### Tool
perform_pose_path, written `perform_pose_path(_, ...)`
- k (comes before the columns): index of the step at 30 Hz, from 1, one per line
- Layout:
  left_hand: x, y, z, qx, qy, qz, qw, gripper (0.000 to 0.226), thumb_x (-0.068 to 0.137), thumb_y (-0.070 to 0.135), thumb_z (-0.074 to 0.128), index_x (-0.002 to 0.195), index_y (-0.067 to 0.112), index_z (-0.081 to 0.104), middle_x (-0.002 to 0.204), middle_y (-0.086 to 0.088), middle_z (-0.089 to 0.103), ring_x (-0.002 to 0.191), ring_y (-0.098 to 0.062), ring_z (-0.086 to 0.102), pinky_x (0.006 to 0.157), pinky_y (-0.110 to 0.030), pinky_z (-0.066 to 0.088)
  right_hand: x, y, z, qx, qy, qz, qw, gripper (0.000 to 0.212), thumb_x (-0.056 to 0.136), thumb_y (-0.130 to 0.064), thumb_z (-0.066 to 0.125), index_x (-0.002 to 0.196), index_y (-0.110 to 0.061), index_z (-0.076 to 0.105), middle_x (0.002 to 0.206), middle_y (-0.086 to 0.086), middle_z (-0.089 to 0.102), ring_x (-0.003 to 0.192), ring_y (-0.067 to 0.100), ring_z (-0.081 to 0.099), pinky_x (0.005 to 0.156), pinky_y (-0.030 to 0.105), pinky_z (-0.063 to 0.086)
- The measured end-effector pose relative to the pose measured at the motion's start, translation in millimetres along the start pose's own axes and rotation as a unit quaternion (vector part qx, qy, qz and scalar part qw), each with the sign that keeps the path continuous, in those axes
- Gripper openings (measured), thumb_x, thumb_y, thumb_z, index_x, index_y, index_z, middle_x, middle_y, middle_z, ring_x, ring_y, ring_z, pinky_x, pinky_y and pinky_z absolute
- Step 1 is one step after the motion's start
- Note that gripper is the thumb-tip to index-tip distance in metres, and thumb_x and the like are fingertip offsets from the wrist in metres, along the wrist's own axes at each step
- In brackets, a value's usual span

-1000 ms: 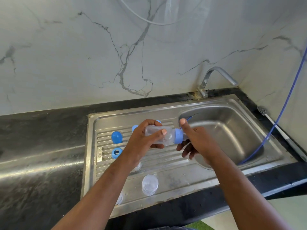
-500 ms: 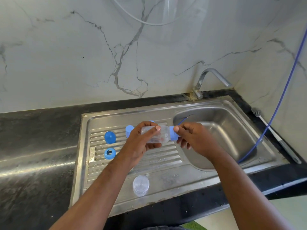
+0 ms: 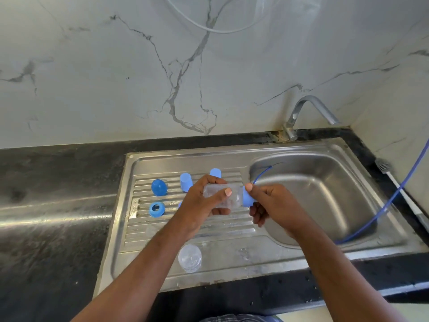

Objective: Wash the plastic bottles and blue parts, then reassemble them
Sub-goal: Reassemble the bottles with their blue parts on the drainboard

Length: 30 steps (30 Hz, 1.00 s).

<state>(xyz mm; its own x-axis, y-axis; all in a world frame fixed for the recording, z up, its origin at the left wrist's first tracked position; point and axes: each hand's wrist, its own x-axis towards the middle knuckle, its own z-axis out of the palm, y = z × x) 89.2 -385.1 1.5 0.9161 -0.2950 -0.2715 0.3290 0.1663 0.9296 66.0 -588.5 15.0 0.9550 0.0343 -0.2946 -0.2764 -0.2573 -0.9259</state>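
Clear plastic bottle (image 3: 221, 197) — held level above the ribbed drainboard (image 3: 148, 231) of the steel sink (image 3: 232, 151), between both hands.
Left hand (image 3: 202, 205): grip clamped round the bottle's body, thumb across its near side.
Right hand (image 3: 274, 205): grip pinched on the blue collar (image 3: 247, 200) at the bottle's right end, thumb on top and fingers beneath — half a second earlier the fingers lay over the collar.
Loose on the drainboard, places unchanged: blue dome cap (image 3: 159, 187), blue ring (image 3: 157, 209), blue cup (image 3: 186, 181), farther blue cup (image 3: 215, 173).
Second clear bottle (image 3: 190, 257): near the sink's front rim.
Blue hose (image 3: 392, 198): trails into the basin (image 3: 325, 194).
Dark worktop (image 3: 46, 182): left of the sink.
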Motion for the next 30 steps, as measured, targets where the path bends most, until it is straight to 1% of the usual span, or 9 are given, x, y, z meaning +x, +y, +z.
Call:
perform_pose_path(4,-4,-8,-1,0.027,0.016,-0.007,0.999,0.034,0.087,0.017,0.078,0.115,0.006,0.061,0.110,-0.018,0.067,0.087,-0.024,0.072,0.070,-0.037,0.061,5,6,-7,0.043,-0.085,0.092,0.991,0.060,0.088,-0.056,0.064,0.090,0.003,0.072,0.080,0.021,0.071,0.066,0.034,0.069,0.060,0.039,0.059)
perform_pose_path(7,-3,-11,3,-0.015,0.068,-0.022,0.997,0.037,0.091,0.026,0.074,0.117,0.003,0.060,0.113,-0.022,0.069,0.089,-0.024,0.073,0.071,-0.035,0.060,14,9,-6,0.032,-0.060,0.007,0.998,0.026,0.093,-0.033,0.071,0.106,-0.012,0.067,0.098,0.010,0.072,0.082,0.032,0.074,0.073,0.049,0.063)
perform_pose_path(9,0,-10,5,-0.055,0.097,-0.036,0.993,0.041,0.093,0.033,0.070,0.119,0.003,0.060,0.111,-0.019,0.072,0.091,-0.026,0.074,0.073,-0.035,0.061,17,9,-5,0.002,-0.039,-0.071,0.997,0.030,0.084,-0.014,0.081,0.109,-0.017,0.064,0.098,0.005,0.070,0.082,0.024,0.073,0.070,0.042,0.063)
perform_pose_path(12,3,-9,6,-0.068,0.101,-0.058,0.991,0.042,0.093,0.037,0.070,0.120,0.006,0.060,0.110,-0.016,0.073,0.096,-0.030,0.075,0.072,-0.033,0.060,20,8,-7,-0.052,-0.025,-0.126,0.990,0.039,0.080,-0.009,0.084,0.114,-0.021,0.070,0.098,0.000,0.073,0.078,0.017,0.072,0.066,0.026,0.059)
perform_pose_path(16,8,-6,1,-0.079,0.079,-0.097,0.989,0.045,0.090,0.038,0.073,0.122,0.008,0.060,0.117,-0.017,0.070,0.101,-0.031,0.074,0.074,-0.034,0.060,26,13,-11,-0.062,-0.039,-0.136,0.988,0.036,0.081,-0.011,0.083,0.114,-0.019,0.071,0.096,-0.002,0.074,0.077,0.018,0.073,0.071,0.026,0.059)
perform_pose_path(21,8,-18,3,-0.012,0.098,-0.040,0.994,0.038,0.092,0.029,0.073,0.116,0.004,0.059,0.115,-0.021,0.068,0.095,-0.028,0.074,0.075,-0.040,0.063,44,15,-18,-0.111,-0.106,-0.121,0.981,0.028,0.084,-0.010,0.081,0.109,-0.015,0.071,0.089,0.000,0.075,0.078,0.013,0.072,0.073,0.020,0.055)
perform_pose_path(24,20,-13,-17,0.173,0.077,-0.021,0.982,0.034,0.087,0.036,0.079,0.111,0.017,0.066,0.108,-0.008,0.072,0.094,-0.020,0.072,0.083,-0.041,0.062,56,16,-21,-0.137,-0.135,-0.114,0.975,0.031,0.082,-0.016,0.084,0.108,-0.027,0.071,0.096,-0.010,0.074,0.087,0.006,0.070,0.078,0.018,0.053)
perform_pose_path(27,33,-6,-45,0.403,0.004,-0.014,0.915,0.033,0.080,0.048,0.081,0.107,0.032,0.069,0.101,0.015,0.072,0.094,-0.005,0.068,0.089,-0.035,0.058,73,9,-15,-0.186,-0.157,-0.121,0.962,0.032,0.082,-0.023,0.084,0.112,-0.025,0.072,0.095,-0.006,0.075,0.080,0.014,0.073,0.078,0.032,0.059)
perform_pose_path(30,38,-5,-49,0.471,-0.050,-0.022,0.881,0.045,0.082,0.055,0.076,0.118,0.040,0.055,0.103,0.019,0.065,0.094,-0.003,0.064,0.085,-0.028,0.054,93,-9,-2,-0.141,-0.181,-0.102,0.968,0.032,0.083,-0.016,0.083,0.113,-0.011,0.073,0.088,0.009,0.075,0.070,0.017,0.072,0.067,0.032,0.060)
